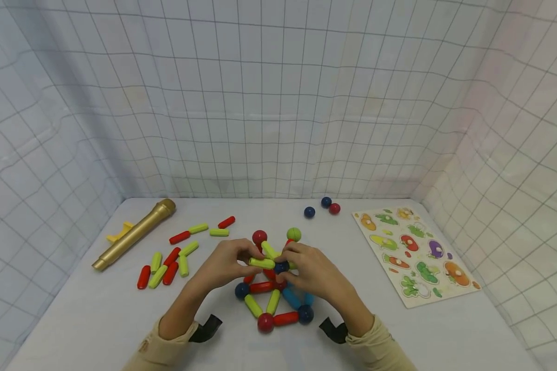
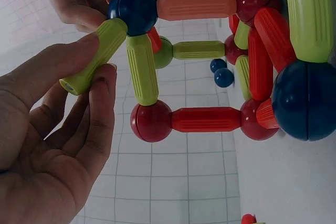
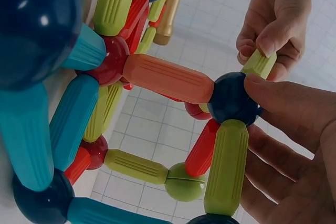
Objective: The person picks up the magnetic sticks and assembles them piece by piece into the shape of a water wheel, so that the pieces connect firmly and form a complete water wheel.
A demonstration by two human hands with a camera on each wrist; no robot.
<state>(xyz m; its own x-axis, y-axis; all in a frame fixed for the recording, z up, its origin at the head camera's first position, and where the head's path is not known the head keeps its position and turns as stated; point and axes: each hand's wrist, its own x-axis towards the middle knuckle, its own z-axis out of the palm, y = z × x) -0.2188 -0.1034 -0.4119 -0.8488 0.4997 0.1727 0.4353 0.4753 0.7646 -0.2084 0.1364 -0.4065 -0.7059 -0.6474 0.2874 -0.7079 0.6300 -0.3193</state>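
My left hand [image 1: 225, 263] pinches a lime-green ribbed stick [image 2: 94, 59] between thumb and fingers. The stick's far end meets a dark blue ball [image 3: 233, 98] at the top of a ball-and-stick structure. Thumb and fingers of my right hand [image 1: 311, 265] hold that ball from the other side. A salmon-coloured stick [image 3: 168, 78] runs down from the ball, and another lime-green stick [image 3: 227, 166] leads off it sideways. Lower down, red balls [image 1: 265, 323], blue balls [image 1: 306, 314] and red, lime and light blue sticks [image 1: 291, 298] form the base on the table.
Loose red and lime-green sticks [image 1: 179, 237] lie to the left. Farther left rests a gold microphone [image 1: 134, 237] beside a yellow piece [image 1: 118, 233]. Loose balls [image 1: 309, 212] sit at the back. A vegetable puzzle board [image 1: 415, 255] lies at right, with grid-patterned cloth walls [image 1: 278, 103] around.
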